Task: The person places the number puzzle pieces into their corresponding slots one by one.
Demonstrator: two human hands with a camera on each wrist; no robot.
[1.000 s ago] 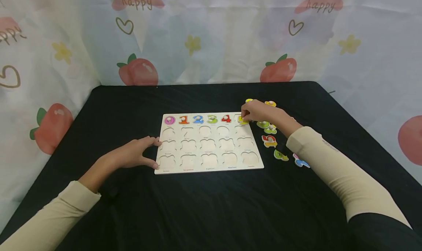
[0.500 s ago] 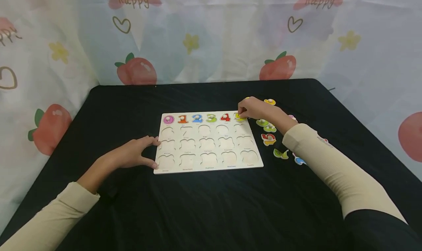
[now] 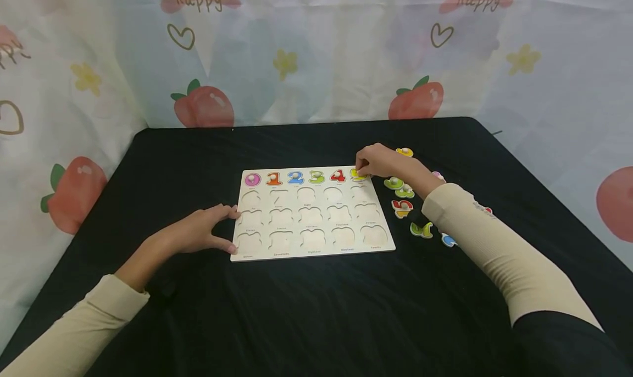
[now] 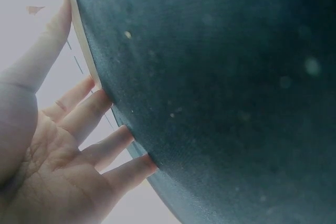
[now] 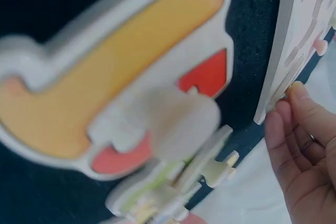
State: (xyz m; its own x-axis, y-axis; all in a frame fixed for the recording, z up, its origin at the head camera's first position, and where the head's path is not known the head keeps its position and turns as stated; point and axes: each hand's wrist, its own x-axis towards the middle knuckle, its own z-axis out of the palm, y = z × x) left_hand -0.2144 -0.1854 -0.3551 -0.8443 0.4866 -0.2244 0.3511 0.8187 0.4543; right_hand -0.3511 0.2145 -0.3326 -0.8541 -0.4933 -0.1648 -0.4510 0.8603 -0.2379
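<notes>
A white number puzzle board (image 3: pixel 296 259) lies on the black tabletop, with numbers 0 to 4 seated along its top row. My right hand (image 3: pixel 388 162) pinches the yellow number 5 puzzle piece (image 3: pixel 358 175) at the top-right recess; the fingers hide part of it. In the right wrist view the thumb and fingertips of the right hand (image 5: pixel 310 135) come together right at the board's edge (image 5: pixel 273 61). My left hand (image 3: pixel 195 231) touches the board's left edge, thumb at the lower corner, fingers spread. The left wrist view shows the left hand (image 4: pixel 73 135) with its fingers extended.
Several loose number pieces lie right of the board, among them a red-and-orange 15 (image 3: pixel 403 208), a green piece (image 3: pixel 421 231) and a yellow one (image 3: pixel 404 152). A patterned curtain (image 3: pixel 306 53) hangs behind the black table (image 3: pixel 306 316).
My right hand has shifted slightly left with the yellow 5, which now sits more squarely over the top-right recess. The left hand stays at the board's edge.
</notes>
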